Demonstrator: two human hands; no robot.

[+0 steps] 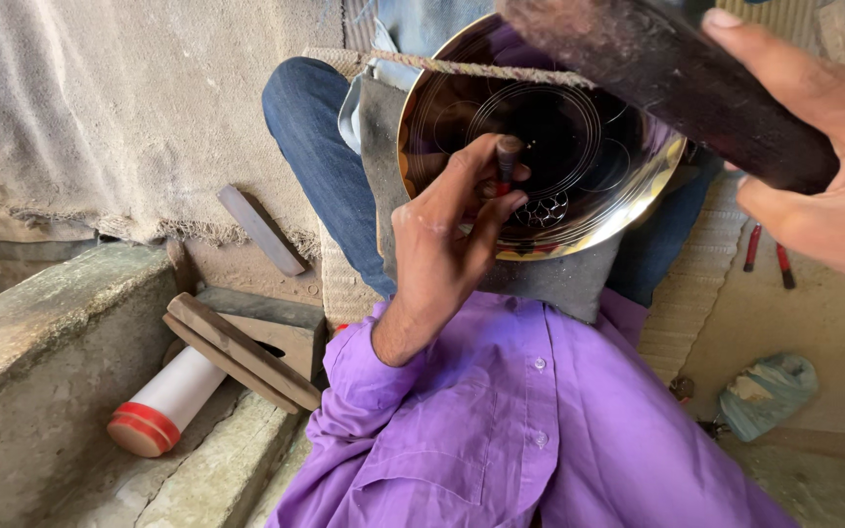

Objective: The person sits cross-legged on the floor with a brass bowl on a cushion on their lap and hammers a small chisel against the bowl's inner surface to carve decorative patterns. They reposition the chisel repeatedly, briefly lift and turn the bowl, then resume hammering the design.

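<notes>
Engraving of polished metal plate (579, 147), propped on lap against grey cloth pad (550, 279).

Left hand (452, 235) closed around small punch (507, 161), tip set on plate face just above a cluster of small engraved circles. Right hand (814, 166) wrapped about dark wooden mallet (667, 78), held raised over upper rim, apart from punch head. Plate tilted, restrained by rope (481, 68) across top edge. Red-handled pliers (768, 252) lying on floor to the right; red-and-white tube (163, 406) beside wooden blocks at left. Risks judged: punch skidding on mirror-smooth surface if struck off-axis, scarring pattern; fingers close under punch head, exposed to a glancing blow; plate shifting on lap.
</notes>
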